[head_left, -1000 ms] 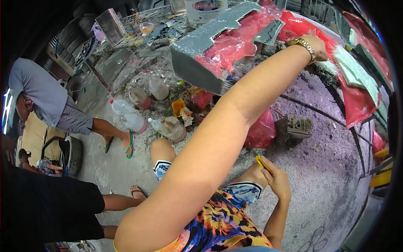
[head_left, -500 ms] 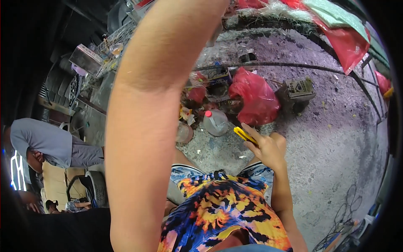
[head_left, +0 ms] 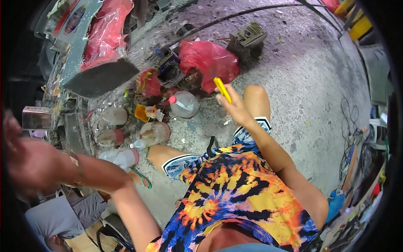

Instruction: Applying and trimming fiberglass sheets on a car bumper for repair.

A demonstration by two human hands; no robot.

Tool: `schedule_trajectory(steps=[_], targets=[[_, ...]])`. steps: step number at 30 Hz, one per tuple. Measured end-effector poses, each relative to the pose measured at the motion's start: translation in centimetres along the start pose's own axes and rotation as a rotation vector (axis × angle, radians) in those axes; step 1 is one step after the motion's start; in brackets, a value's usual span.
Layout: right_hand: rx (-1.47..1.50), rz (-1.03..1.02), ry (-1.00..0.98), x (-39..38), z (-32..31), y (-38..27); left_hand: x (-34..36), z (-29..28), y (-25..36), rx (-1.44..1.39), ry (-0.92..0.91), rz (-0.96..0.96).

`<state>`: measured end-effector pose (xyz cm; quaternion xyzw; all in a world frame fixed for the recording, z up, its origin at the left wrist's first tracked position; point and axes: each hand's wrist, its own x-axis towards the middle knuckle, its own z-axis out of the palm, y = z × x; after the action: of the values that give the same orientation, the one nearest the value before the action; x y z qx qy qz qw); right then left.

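My right hand [head_left: 228, 101] is closed on a yellow utility knife [head_left: 222, 89], just in front of a crumpled red plastic bag [head_left: 208, 63] on the floor. My left hand [head_left: 25, 155] is at the far left, blurred, with a watch at the wrist; what it holds, if anything, is unclear. Above it rests a grey panel [head_left: 98, 77] with red plastic sheet [head_left: 103, 29] on it. Plastic bottles stand in front of me, among them a clear one with a red cap [head_left: 184, 106].
A dirty metal can [head_left: 249, 33] sits behind the bag. A shiny tin [head_left: 35, 117] is at the left, cables [head_left: 348, 122] and clutter at the right. A person in grey clothes [head_left: 54, 218] is at the lower left. A black bar [head_left: 252, 10] crosses at the back.
My left arm has swung from the upper right down to the left edge. The whole view has shifted, and my right hand with the knife now appears higher in the picture.
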<state>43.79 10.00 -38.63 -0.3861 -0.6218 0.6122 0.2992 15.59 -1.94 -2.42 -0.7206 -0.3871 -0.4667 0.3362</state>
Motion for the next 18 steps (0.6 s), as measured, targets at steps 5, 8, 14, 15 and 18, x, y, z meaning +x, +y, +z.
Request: schedule_trajectory(steps=[5,8,14,15,18], targets=[[-0.361,-0.18,0.105,11.3,-5.8,3.8,-18.4,3.8,6.8,-0.185,0.167,-0.563],[-0.964,-0.149,0.069,20.3,-4.2,9.7,-27.2,5.9,11.0,-0.321,-0.058,-1.145],[-1.286,-0.16,-0.301,26.4,3.8,20.3,-34.9,9.8,15.6,-0.536,-0.236,-1.664],[-1.301,-0.13,-0.333,26.6,4.1,20.6,-35.7,10.7,15.5,-0.621,-0.185,-1.703],[-1.348,-0.04,-0.438,26.9,2.5,20.2,-38.0,12.9,15.6,-0.704,-0.24,-1.764]])
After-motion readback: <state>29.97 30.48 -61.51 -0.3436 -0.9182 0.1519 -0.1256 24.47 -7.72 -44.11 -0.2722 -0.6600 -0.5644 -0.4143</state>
